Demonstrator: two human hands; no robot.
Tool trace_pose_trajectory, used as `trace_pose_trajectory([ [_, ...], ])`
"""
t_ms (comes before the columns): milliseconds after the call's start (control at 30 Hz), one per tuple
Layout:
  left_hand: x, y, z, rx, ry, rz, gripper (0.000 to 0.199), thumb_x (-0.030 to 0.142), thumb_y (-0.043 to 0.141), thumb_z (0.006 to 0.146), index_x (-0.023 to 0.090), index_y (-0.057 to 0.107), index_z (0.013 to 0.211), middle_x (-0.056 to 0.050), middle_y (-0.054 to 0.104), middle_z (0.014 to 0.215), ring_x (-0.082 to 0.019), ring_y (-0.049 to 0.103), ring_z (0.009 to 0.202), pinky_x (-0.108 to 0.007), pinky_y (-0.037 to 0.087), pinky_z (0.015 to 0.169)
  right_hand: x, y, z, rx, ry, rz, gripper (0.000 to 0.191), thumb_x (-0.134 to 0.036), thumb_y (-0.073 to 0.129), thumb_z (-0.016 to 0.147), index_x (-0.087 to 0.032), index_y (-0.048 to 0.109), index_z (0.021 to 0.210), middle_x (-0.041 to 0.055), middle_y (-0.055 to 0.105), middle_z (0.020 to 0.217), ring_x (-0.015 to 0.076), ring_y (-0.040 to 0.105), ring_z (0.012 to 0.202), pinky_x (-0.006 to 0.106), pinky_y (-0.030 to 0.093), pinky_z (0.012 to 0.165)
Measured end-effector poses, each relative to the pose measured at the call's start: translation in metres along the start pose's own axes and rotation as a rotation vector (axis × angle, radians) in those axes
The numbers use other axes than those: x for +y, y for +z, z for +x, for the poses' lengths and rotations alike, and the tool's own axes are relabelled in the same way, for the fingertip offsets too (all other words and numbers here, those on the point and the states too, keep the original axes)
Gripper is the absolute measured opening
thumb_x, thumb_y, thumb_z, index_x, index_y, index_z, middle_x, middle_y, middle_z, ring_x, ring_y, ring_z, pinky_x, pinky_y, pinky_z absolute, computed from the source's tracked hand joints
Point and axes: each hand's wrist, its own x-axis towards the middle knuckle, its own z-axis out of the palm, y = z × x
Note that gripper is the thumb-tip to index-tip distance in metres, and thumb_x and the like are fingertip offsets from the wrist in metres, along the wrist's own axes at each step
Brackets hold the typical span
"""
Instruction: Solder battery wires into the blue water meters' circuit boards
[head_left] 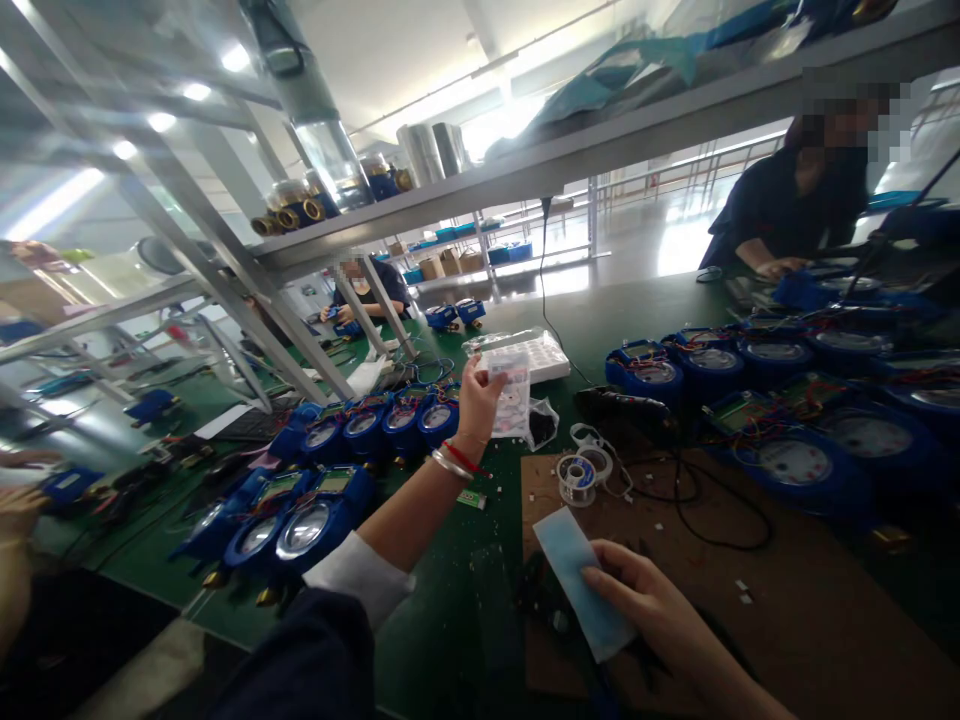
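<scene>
My left hand (480,400), with bracelets at the wrist, reaches out over the bench and pinches the upper edge of a clear plastic bag (512,400). Small whitish and reddish pieces show through the bag, too blurred to name. Behind it is a white tray (544,355) with round cells, partly wrapped in plastic. Nearer to me, my right hand (637,600) grips a light-blue rectangular sheet (577,575) between thumb and fingers, tilted above the brown board (810,610). A solder spool (577,480) and a roll of white tape (598,462) lie just beyond that sheet.
Blue water meters (322,520) with wires and circuit boards stand in rows on the left, and more meters (802,460) on the right. A black cable (720,540) curls over the board. Overhead runs a metal shelf (450,200). A co-worker (795,200) sits across the bench.
</scene>
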Motion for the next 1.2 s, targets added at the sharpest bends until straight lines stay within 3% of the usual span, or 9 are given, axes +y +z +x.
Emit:
trace_pose_trajectory([
  [133,0.019,-0.039,-0.064,-0.162,-0.102,-0.048,0.038,0.040,0.070,0.073,0.011,0.064,0.097,-0.007,0.069,0.087,-0.016,0.063,0.071,-0.029,0.053,0.066,0.001,0.002,-0.004,0.022,0.012,0.018,0.040,-0.050,0.063,0.080,-0.020,0.067,0.105,0.0045,0.067,0.094,0.0207,0.059,0.080,0.028,0.046,0.066],
  [300,0.033,-0.079,-0.133,-0.190,-0.222,-0.025,0.035,0.041,0.070,0.073,0.014,0.063,0.094,-0.004,0.067,0.088,-0.015,0.061,0.073,-0.029,0.051,0.069,0.001,0.006,-0.004,0.095,0.079,0.190,0.042,-0.048,0.071,0.074,-0.019,0.065,0.105,0.0029,0.066,0.085,0.0155,0.058,0.066,0.024,0.044,0.055],
  [400,0.043,-0.093,-0.164,-0.182,-0.104,0.182,0.024,0.038,0.068,0.076,0.016,0.061,0.082,-0.002,0.061,0.084,-0.014,0.056,0.076,-0.027,0.047,0.072,-0.013,0.013,-0.006,0.134,0.069,0.245,0.043,-0.043,0.075,0.072,-0.019,0.063,0.105,0.0036,0.066,0.086,0.0158,0.060,0.067,0.025,0.049,0.056],
  [500,0.054,-0.101,-0.188,-0.216,0.080,0.328,0.015,0.030,0.066,0.079,0.017,0.061,0.076,-0.004,0.057,0.091,-0.014,0.053,0.084,-0.026,0.043,0.078,-0.037,0.025,-0.011,0.191,-0.022,0.281,0.043,-0.038,0.077,0.071,-0.022,0.061,0.107,0.0040,0.066,0.098,0.0188,0.063,0.079,0.030,0.055,0.069],
  [667,0.063,-0.102,-0.213,-0.285,0.089,0.287,0.009,0.026,0.063,0.082,0.018,0.064,0.077,-0.006,0.059,0.097,-0.017,0.055,0.092,-0.027,0.042,0.085,-0.072,0.047,-0.018,0.311,-0.247,0.307,0.032,-0.031,0.079,0.068,-0.026,0.064,0.096,-0.0020,0.066,0.091,0.0148,0.062,0.083,0.024,0.053,0.075],
  [800,0.061,-0.100,-0.225,-0.347,0.074,0.224,0.009,0.025,0.061,0.084,0.019,0.066,0.086,-0.006,0.062,0.099,-0.018,0.057,0.095,-0.028,0.042,0.087,-0.080,0.062,-0.020,0.371,-0.380,0.162,0.024,-0.033,0.075,0.073,-0.024,0.063,0.092,-0.0019,0.065,0.086,0.0153,0.062,0.082,0.027,0.052,0.076],
  [1033,0.061,-0.098,-0.239,-0.373,0.044,0.293,0.013,0.025,0.061,0.083,0.018,0.059,0.073,-0.003,0.063,0.094,-0.015,0.056,0.087,-0.026,0.040,0.081,-0.082,0.079,-0.019,0.367,-0.409,0.001,0.022,-0.031,0.074,0.074,-0.024,0.063,0.092,-0.0017,0.065,0.084,0.0145,0.063,0.079,0.024,0.054,0.069],
  [1200,0.063,-0.097,-0.243,-0.369,0.038,0.277,0.009,0.024,0.063,0.081,0.019,0.060,0.075,-0.003,0.064,0.093,-0.016,0.056,0.087,-0.026,0.041,0.080,-0.086,0.085,-0.021,0.340,-0.411,-0.075,0.022,-0.032,0.074,0.073,-0.025,0.064,0.093,-0.0001,0.066,0.084,0.0153,0.063,0.077,0.025,0.055,0.068],
])
